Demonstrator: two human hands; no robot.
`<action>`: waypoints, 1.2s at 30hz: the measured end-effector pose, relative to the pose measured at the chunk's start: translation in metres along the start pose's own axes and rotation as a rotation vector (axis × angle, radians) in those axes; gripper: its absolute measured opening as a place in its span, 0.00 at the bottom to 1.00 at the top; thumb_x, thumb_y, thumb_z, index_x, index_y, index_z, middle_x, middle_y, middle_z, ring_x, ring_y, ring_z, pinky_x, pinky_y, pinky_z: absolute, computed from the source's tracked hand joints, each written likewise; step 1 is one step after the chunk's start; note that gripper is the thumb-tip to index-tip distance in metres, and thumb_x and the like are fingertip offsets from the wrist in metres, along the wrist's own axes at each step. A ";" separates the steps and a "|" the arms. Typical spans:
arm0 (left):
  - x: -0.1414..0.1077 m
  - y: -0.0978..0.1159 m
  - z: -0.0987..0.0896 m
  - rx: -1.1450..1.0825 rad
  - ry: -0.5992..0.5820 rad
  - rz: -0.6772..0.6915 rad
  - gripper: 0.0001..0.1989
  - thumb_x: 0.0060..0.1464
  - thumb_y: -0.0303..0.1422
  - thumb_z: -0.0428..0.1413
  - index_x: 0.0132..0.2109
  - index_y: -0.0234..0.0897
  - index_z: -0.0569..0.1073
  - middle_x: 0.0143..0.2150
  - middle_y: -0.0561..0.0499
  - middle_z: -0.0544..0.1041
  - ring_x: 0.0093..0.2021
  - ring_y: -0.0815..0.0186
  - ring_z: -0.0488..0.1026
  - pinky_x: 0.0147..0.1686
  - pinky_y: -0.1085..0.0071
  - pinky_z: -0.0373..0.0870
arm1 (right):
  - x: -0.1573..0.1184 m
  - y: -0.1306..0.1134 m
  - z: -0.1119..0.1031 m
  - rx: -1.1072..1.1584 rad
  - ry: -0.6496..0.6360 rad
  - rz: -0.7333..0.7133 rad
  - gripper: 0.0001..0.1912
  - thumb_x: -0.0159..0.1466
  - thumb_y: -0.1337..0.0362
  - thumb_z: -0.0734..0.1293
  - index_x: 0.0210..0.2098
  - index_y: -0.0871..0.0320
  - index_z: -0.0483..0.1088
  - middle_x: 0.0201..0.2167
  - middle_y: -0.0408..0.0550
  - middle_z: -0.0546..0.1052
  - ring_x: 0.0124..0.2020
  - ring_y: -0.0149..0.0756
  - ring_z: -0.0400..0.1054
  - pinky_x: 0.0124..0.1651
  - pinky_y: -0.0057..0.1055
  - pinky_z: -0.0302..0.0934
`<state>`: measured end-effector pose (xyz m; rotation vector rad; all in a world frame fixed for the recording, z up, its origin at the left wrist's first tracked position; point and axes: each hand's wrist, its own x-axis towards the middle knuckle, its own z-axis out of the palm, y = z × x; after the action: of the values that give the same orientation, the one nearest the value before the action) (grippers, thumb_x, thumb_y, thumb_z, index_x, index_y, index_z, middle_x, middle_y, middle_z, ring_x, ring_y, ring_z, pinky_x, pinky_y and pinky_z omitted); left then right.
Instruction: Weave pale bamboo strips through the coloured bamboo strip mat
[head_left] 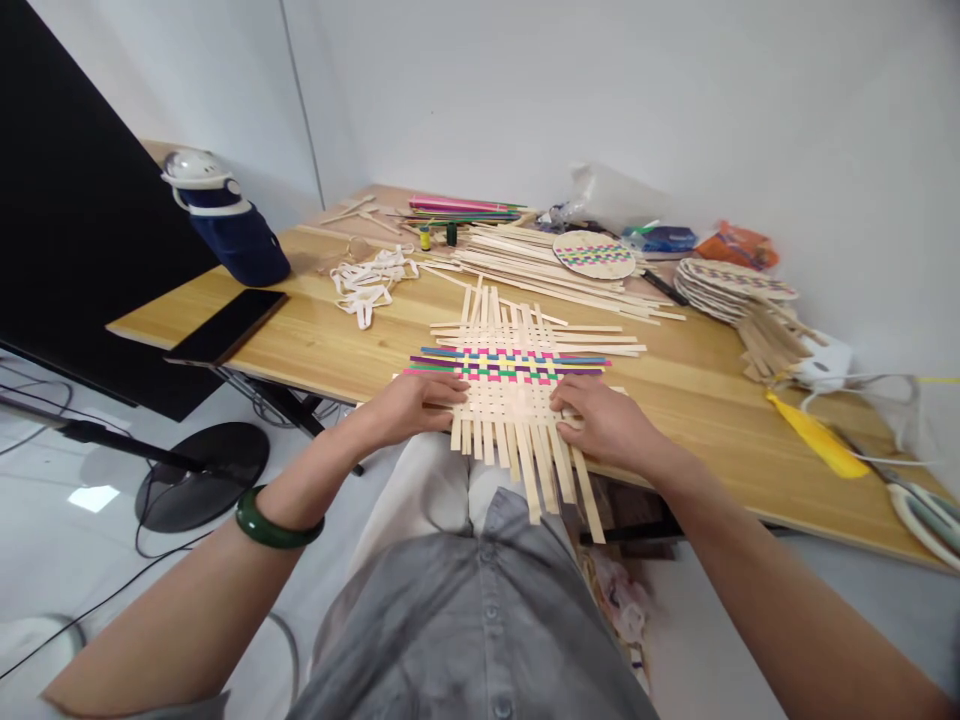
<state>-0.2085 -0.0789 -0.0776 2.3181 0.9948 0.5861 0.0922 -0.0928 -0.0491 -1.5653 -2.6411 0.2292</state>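
A flat woven mat of pale bamboo strips (499, 402) lies at the table's front edge, its loose strip ends hanging over my lap. Pink, blue, yellow, purple and green strips (510, 366) cross its middle and stick out on both sides. My left hand (420, 402) grips the mat's left edge just below the coloured strips, fingers pressed together on top. Opposite it, my right hand (596, 415) has closed on the right edge, with its fingers curled over the weave. Both thumbs are partly hidden.
Behind the mat lie loose bamboo strips (525, 265) and a round woven piece (594, 255). At right are stacked round pieces (720, 290), a yellow tool (816, 435) and scissors (926, 515). A phone (225, 328), bottle (232, 225) and white ribbon (369, 280) occupy the left.
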 end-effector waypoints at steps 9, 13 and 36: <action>0.005 -0.002 0.000 -0.003 0.018 0.046 0.18 0.57 0.46 0.56 0.40 0.37 0.82 0.45 0.45 0.82 0.55 0.56 0.75 0.55 0.65 0.71 | 0.004 -0.004 0.000 0.014 0.030 0.035 0.07 0.56 0.71 0.64 0.34 0.58 0.71 0.44 0.50 0.75 0.47 0.41 0.67 0.40 0.30 0.57; 0.005 -0.004 0.001 0.011 0.031 0.043 0.18 0.58 0.47 0.56 0.41 0.37 0.82 0.46 0.45 0.82 0.55 0.56 0.75 0.53 0.66 0.72 | 0.004 -0.005 0.001 -0.007 0.050 0.048 0.07 0.56 0.72 0.63 0.34 0.58 0.70 0.41 0.49 0.75 0.44 0.40 0.67 0.37 0.30 0.56; -0.003 0.019 0.007 0.199 0.139 0.045 0.19 0.65 0.34 0.47 0.57 0.37 0.74 0.60 0.44 0.73 0.63 0.59 0.67 0.63 0.57 0.65 | -0.006 -0.004 0.008 -0.015 0.088 0.026 0.12 0.64 0.69 0.60 0.44 0.58 0.72 0.51 0.53 0.75 0.52 0.42 0.68 0.49 0.36 0.64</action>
<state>-0.1966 -0.0941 -0.0710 2.5073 1.1125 0.7028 0.0903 -0.1012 -0.0561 -1.5764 -2.5633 0.1383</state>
